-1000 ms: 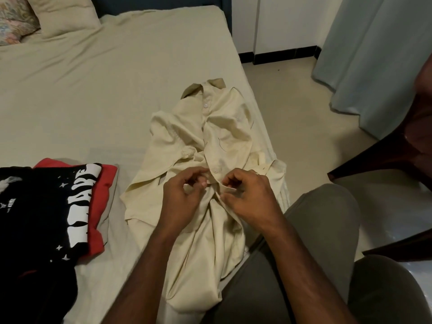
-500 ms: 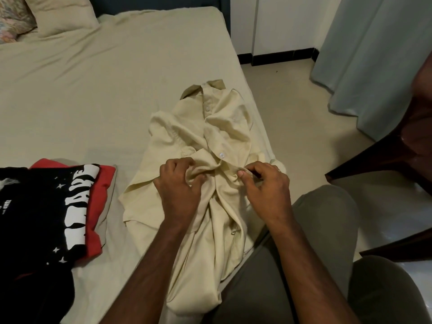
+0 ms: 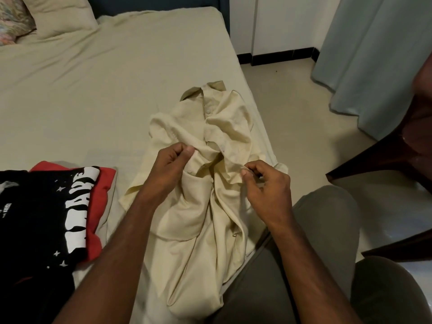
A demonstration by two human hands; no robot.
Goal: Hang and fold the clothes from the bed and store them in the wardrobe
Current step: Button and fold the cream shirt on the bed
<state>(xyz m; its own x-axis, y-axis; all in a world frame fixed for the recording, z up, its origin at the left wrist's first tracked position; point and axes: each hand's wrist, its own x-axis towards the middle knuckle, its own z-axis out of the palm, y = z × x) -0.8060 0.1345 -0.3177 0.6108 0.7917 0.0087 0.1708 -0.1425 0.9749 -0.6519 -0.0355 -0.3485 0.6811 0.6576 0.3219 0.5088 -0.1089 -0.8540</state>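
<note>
A cream button-up shirt [image 3: 210, 183] lies crumpled near the right edge of a bed [image 3: 93, 90] covered in a pale beige sheet, in the centre of the frame, its collar pointing toward the top and its lower part draping toward the bottom over the bed edge. The person's left hand [image 3: 168, 169], just left of centre, pinches a fold of the shirt's front between thumb and curled fingers; a small white button shows just below the thumb. The right hand [image 3: 264, 183], just right of centre, has its fingers curled and pinches the opposite front edge between thumb and forefinger; what exactly lies under those fingertips is too small to make out. Both forearms reach in from the bottom of the frame. At the left edge lies a black T-shirt [image 3: 35, 218] with large white block lettering and small white stars; the letters run sideways, are creased and cut off, and cannot be read with certainty. It rests on a red garment [image 3: 102, 190], of which only the border shows. In the upper left corner sit a beige pillow [image 3: 60, 15] and part of a floral pillow [image 3: 11, 17], cut off by the frame. Grey-green trousers [image 3: 327, 230] cover the person's legs at lower right. A pale blue curtain [image 3: 374, 54] hangs at upper right, and dark wooden furniture [image 3: 397, 148] is cut off at the right edge.
</note>
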